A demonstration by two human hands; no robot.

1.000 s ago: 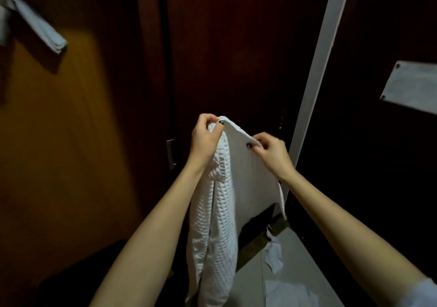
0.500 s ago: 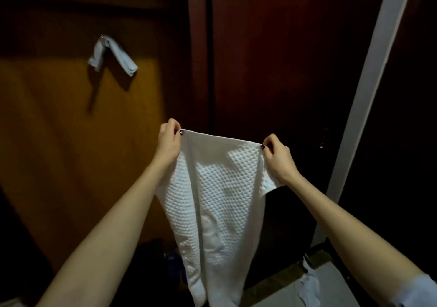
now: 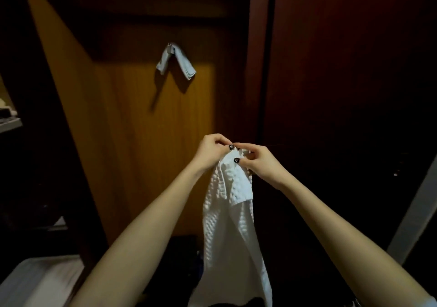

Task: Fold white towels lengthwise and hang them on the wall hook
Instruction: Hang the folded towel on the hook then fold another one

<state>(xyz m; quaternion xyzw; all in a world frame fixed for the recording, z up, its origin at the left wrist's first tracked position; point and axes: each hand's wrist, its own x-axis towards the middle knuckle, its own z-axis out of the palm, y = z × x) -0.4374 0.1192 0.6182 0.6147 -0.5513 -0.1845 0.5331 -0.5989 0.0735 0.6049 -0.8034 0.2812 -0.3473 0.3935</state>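
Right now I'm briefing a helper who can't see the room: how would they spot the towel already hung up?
Find the yellow wood panel left of the dark red door. High on it a hook holds a narrow folded towel, both ends drooping. Unlike the white towel lower down, nobody holds it.

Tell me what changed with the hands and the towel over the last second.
The hands spread the white towel wide by its top edge, then the left hand and right hand came back together, meeting its corners so it now hangs doubled lengthwise. Both keep pinching the top edge throughout. The other folded towel stays draped on the wall hook.
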